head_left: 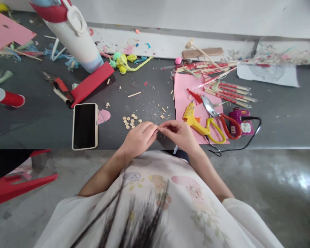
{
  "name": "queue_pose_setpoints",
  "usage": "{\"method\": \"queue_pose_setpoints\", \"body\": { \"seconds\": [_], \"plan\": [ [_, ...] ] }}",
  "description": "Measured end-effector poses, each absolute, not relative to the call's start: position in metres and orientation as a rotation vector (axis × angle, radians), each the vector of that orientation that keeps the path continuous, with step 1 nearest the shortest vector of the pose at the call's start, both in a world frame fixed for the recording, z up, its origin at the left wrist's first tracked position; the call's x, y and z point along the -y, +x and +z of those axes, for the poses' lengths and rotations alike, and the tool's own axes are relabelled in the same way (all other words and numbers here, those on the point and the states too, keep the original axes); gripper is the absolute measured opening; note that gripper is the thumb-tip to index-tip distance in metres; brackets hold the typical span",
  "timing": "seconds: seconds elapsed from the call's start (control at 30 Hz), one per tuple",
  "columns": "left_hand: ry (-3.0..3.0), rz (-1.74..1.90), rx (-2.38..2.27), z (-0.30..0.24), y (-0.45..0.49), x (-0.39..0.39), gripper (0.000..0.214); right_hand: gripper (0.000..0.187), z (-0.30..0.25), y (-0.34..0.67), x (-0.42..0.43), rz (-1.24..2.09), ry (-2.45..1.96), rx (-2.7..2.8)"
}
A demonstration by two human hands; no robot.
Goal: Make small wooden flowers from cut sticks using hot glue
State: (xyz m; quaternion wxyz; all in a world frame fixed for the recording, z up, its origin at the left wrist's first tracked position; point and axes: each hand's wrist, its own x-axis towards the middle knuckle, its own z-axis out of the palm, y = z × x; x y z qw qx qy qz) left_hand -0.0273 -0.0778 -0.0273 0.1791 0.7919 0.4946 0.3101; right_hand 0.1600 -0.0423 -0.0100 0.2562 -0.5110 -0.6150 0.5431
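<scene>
My left hand [140,138] and my right hand [179,135] meet at the table's near edge, both closed in a pinch with fingertips together. Whatever tiny piece is between them is too small to name. Just beyond my left hand lie several small pale flower-shaped pieces [131,120]. Short bits of stick [163,110] and fine crumbs are scattered past the fingertips. Right of my right hand, a yellow hot glue gun [193,119] and scissors [217,115] with one yellow and one red handle rest on a pink sheet [182,93].
A phone [85,126], red box [93,83], pliers [59,88] and tall bottle [74,38] stand or lie to the left, with a red thread spool [11,99] farther out. Wrapped sticks [229,92] lie at the back right. A black cord [248,146] loops from a purple box [239,120].
</scene>
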Motion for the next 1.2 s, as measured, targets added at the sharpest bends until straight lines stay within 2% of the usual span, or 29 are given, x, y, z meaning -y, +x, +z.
{"method": "queue_pose_setpoints", "body": {
  "seconds": [0.23, 0.57, 0.7, 0.93, 1.2],
  "plan": [
    [1.789, 1.085, -1.533, -0.016, -0.018, 0.076, 0.013, 0.016, -0.006, 0.156, 0.045, 1.337, -1.288, 1.622],
    [0.934, 0.975, -1.236, -0.012, -0.012, 0.073, 0.029, 0.012, -0.005, 0.155, 0.047, 0.908, -1.245, 1.899],
    [0.908, 0.911, -1.184, -0.006, -0.017, 0.066, 0.03, 0.011, -0.007, 0.156, 0.046, 0.828, -1.212, 1.947],
    [0.926, 0.723, -1.072, -0.001, -0.025, 0.046, 0.021, 0.014, -0.007, 0.161, 0.044, 0.881, -1.175, 1.96],
    [0.904, 0.597, -0.99, 0.001, -0.014, 0.02, 0.019, 0.01, -0.006, 0.17, 0.039, 0.797, -1.285, 1.946]
  ]
}}
